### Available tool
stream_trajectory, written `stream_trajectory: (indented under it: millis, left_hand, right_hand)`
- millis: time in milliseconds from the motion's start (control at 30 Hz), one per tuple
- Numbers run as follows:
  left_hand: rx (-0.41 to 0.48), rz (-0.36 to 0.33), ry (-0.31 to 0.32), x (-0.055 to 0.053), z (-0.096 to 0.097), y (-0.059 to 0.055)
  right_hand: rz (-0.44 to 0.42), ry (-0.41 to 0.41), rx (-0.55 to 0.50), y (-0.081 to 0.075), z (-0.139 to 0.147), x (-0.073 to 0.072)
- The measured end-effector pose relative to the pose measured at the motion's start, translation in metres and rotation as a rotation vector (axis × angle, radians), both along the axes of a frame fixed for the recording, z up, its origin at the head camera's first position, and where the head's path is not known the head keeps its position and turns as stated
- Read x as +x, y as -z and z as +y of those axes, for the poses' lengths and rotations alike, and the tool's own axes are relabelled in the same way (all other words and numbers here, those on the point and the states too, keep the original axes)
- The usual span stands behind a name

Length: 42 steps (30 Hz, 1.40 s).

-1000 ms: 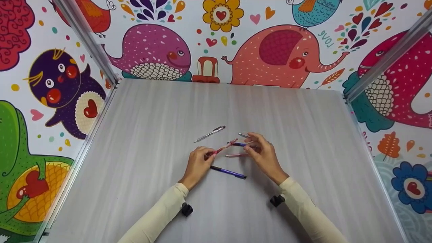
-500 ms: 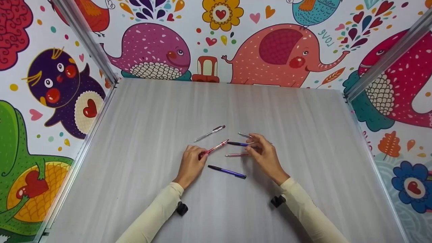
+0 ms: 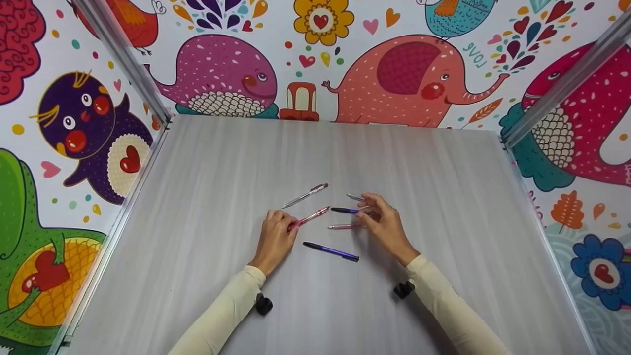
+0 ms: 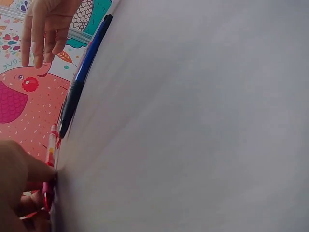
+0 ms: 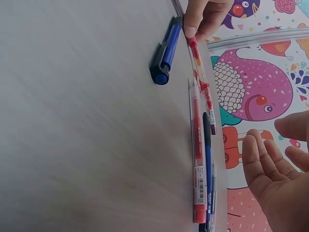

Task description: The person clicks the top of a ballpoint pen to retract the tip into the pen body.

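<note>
My left hand (image 3: 275, 237) pinches the pink end of a red patterned pen (image 3: 314, 216), which lies low at the tabletop, its other end pointing right. In the right wrist view my right hand (image 5: 280, 174) holds nothing, its fingers loosely bent. It hovers above the right ends of several pens: a blue pen (image 3: 343, 210) with a black end, a pink-red pen (image 3: 342, 227) and a grey-tipped pen (image 3: 354, 197). In the head view the hand partly covers these. Nearer the person lies another blue pen (image 3: 331, 252), apart from both hands.
A clear silvery pen (image 3: 305, 195) lies slanted behind the red one. The grey wood-grain table (image 3: 236, 162) is bordered by walls with printed cartoon animals and metal rails (image 3: 123, 59) at the corners.
My left hand has drawn back to the left with the red patterned pen, moving it away from the other pens and lower. The right hand has stayed nearly still.
</note>
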<state>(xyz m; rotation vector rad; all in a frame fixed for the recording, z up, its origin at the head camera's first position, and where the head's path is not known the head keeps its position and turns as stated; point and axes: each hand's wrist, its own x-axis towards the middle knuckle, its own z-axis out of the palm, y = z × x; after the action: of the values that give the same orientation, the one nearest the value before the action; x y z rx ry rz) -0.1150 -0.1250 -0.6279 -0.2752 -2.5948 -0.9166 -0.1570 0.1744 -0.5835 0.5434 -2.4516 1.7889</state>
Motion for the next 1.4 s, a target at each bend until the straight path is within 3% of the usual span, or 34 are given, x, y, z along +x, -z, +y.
stream_trajectory:
  millis: [167,300,533,733,867,967,1100,1167,1400]
  left_hand:
    - [-0.044,0.011,0.012,0.0,0.0,-0.004]
    - [-0.013,0.014,0.001,-0.003,0.0,-0.007]
    - [0.005,0.044,-0.039,-0.013,-0.003,-0.01]
    - [0.009,0.086,-0.036,-0.023,-0.006,-0.011]
    - [0.028,0.114,-0.02,-0.032,-0.007,-0.009]
    - [0.042,0.134,-0.009,-0.041,-0.009,0.003]
    - [0.028,0.096,-0.006,-0.048,-0.008,0.003]
    - [-0.004,0.048,-0.011,-0.047,-0.005,-0.006]
    - [-0.11,-0.023,-0.021,-0.056,-0.003,-0.009]
  right_hand:
    - [-0.01,0.0,0.005,0.002,-0.002,-0.005]
    - [-0.006,-0.001,0.027,0.003,-0.005,-0.009]
    - [-0.002,0.007,0.056,0.006,-0.011,-0.014]
    - [0.015,0.028,0.071,0.006,-0.018,-0.018]
    - [0.022,0.038,0.098,0.006,-0.022,-0.021]
    - [0.013,0.04,0.11,0.006,-0.024,-0.022]
    - [0.006,0.05,0.116,0.006,-0.026,-0.023]
    - [0.006,0.053,0.117,0.006,-0.026,-0.023]
    - [-0.003,0.058,0.13,0.007,-0.026,-0.019]
